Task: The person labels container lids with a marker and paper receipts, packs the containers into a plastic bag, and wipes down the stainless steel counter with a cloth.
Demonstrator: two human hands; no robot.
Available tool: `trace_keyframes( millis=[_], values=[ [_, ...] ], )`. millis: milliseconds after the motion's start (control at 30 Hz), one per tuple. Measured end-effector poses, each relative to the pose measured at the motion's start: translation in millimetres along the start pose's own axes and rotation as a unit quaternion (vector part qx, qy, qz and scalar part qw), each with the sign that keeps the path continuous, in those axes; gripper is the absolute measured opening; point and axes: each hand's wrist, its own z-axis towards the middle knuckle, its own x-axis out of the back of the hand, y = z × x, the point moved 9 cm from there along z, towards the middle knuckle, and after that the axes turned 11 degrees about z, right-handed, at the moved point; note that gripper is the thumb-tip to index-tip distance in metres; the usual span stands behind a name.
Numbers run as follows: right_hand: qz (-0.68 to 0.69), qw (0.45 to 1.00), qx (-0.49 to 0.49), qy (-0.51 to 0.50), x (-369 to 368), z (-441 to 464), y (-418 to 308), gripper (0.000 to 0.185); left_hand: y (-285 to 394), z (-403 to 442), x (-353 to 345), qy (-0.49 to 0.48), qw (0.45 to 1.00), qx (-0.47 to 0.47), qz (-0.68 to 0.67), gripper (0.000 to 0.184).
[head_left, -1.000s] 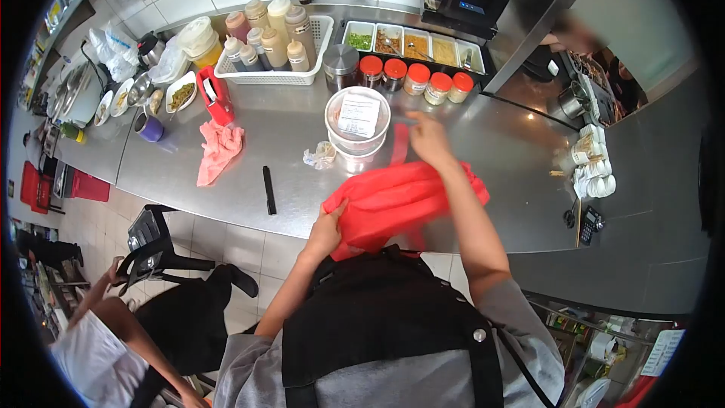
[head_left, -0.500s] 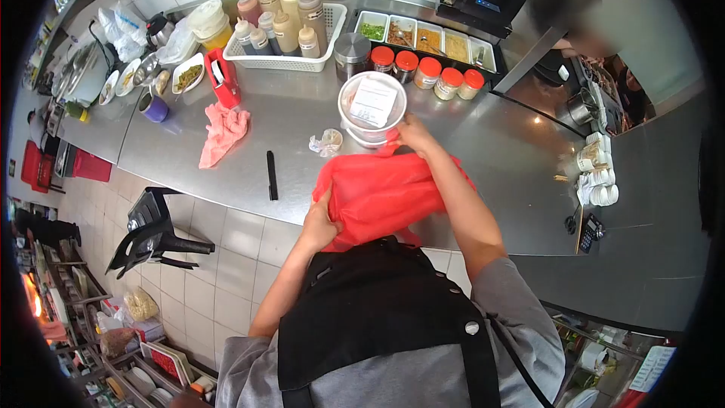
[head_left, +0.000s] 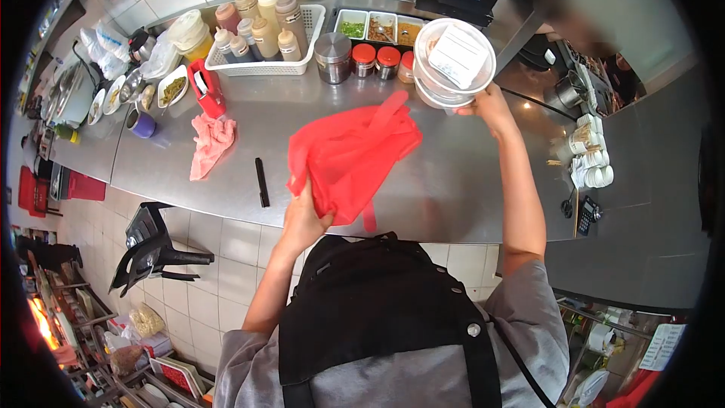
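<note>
My left hand (head_left: 306, 219) is closed on the near-left edge of a red cloth bag (head_left: 355, 155). The bag hangs loosely over the steel counter, with a strap sticking up at its far side. Out to the right, my right hand (head_left: 489, 112) grips a stack of round clear plastic containers (head_left: 430, 68) from its near side. A white printed label (head_left: 458, 57) lies on the top lid. The stack is held above the counter, in front of the spice jars. What the containers hold is hard to make out.
A black marker (head_left: 262, 181) and a pink cloth (head_left: 212, 143) lie to the left, near a red tape dispenser (head_left: 206, 89). Behind are a white basket (head_left: 264, 68) of squeeze bottles, a steel canister (head_left: 333, 58) and red-lidded jars (head_left: 363, 59). A black chair (head_left: 155, 245) stands on the floor.
My right hand has carried the container stack right and away from the red bag. The bag has shifted left in my left hand and now covers the spot where a small clear plastic bag lay.
</note>
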Motion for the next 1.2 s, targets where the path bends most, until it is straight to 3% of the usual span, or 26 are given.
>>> trace_keyframes(
  millis=[67, 100, 233, 333, 400, 500, 533, 600, 733, 800, 867, 967, 1033, 1067, 1133, 1200],
  values=[
    [-0.039, 0.999, -0.016, -0.01, 0.6, -21.9, -6.4, 0.036, 2.1, 12.0, -26.8, -0.035, 0.996, 0.022, -0.085, 0.113],
    [-0.04, 0.999, -0.02, -0.027, 3.4, -26.1, 3.2, 0.036, 5.9, 16.5, -34.1, -0.003, 0.996, -0.004, -0.092, 0.12],
    [0.024, 0.996, -0.058, -0.07, -41.5, -79.7, 9.8, 0.037, 22.2, 29.1, -60.2, -0.041, 0.973, 0.024, -0.227, 0.119],
    [0.06, 0.982, -0.11, -0.141, -88.8, -106.1, 39.8, 0.037, 26.5, 26.0, -75.5, -0.042, 0.967, 0.006, -0.252, 0.119],
    [0.159, 0.957, -0.161, -0.179, -118.4, -113.7, 81.5, 0.038, 8.5, 19.7, -101.1, -0.057, 0.961, 0.015, -0.272, 0.115],
    [0.21, 0.942, -0.179, -0.192, -145.4, -119.0, 124.1, 0.048, -19.4, 6.0, -123.2, -0.087, 0.952, 0.025, -0.292, 0.112],
    [0.186, 0.95, -0.151, -0.198, -149.5, -121.0, 127.4, 0.044, -16.1, -2.4, -122.3, -0.091, 0.951, 0.016, -0.295, 0.112],
    [0.233, 0.934, -0.198, -0.184, -150.0, -123.0, 158.9, 0.04, -20.0, -14.7, -92.0, 0.053, 0.957, 0.025, -0.284, 0.108],
    [0.14, 0.966, -0.151, -0.154, -128.7, -117.5, 175.2, 0.039, -16.1, -18.7, -54.4, 0.088, 0.954, 0.036, -0.284, 0.104],
    [0.102, 0.978, -0.134, -0.12, -117.7, -121.7, 178.0, 0.041, -10.1, -18.3, -32.9, 0.057, 0.967, 0.079, -0.234, 0.099],
    [0.064, 0.99, -0.106, -0.068, -101.2, -119.2, 162.6, 0.039, 0.7, -23.2, -17.8, 0.058, 0.992, -0.004, -0.111, 0.091],
    [0.139, 0.982, -0.127, -0.022, -88.6, -112.0, 177.7, 0.039, 0.2, -18.6, 1.1, 0.034, 0.991, 0.0, -0.131, 0.091],
    [0.182, 0.973, -0.14, -0.008, -85.2, -119.2, 192.5, 0.04, -22.2, -24.3, -6.1, 0.0, 0.994, 0.1, -0.039, 0.09],
    [0.186, 0.972, -0.142, -0.008, -86.3, -120.3, 198.9, 0.04, -21.1, -25.9, -7.6, -0.003, 0.994, 0.1, -0.035, 0.09],
    [0.186, 0.973, -0.124, 0.049, -82.3, -124.2, 197.2, 0.041, 2.5, -30.8, 3.2, 0.037, 0.953, 0.079, 0.29, 0.081],
    [0.188, 0.972, -0.135, 0.035, -84.8, -129.1, 194.6, 0.041, 85.9, -17.1, 39.0, 0.098, 0.961, -0.076, 0.247, 0.06]
  ],
)
